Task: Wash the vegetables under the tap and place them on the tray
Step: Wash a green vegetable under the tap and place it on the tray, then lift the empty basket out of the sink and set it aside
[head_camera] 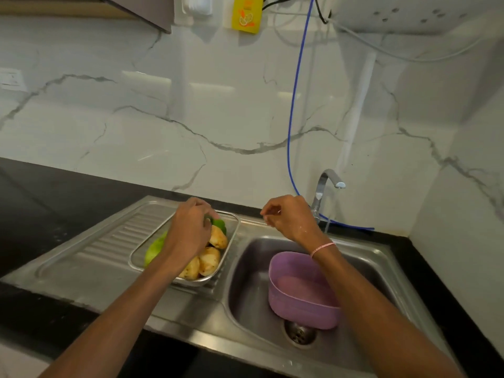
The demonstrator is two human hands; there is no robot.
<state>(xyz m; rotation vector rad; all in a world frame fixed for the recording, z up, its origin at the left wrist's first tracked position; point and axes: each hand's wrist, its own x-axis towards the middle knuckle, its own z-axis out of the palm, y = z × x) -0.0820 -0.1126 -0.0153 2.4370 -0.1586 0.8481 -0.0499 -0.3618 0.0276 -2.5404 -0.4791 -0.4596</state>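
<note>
A steel tray (231, 241) stands on the sink's drainboard and holds several potatoes (209, 260) and green vegetables (154, 249). My left hand (189, 230) reaches into the tray, its fingers curled on a green vegetable (219, 223) at the far end. My right hand (289, 218) hovers above the sink's rim, between the tray and the tap (327, 181), fingers loosely curled and wet, with nothing in it. A thin stream of water runs from the tap.
A purple plastic basin (302, 291) with water sits in the steel sink bowl (251, 271), above the drain (300, 334). A blue hose (293, 105) hangs down the marble wall behind the tap. Black countertop (68, 192) surrounds the sink.
</note>
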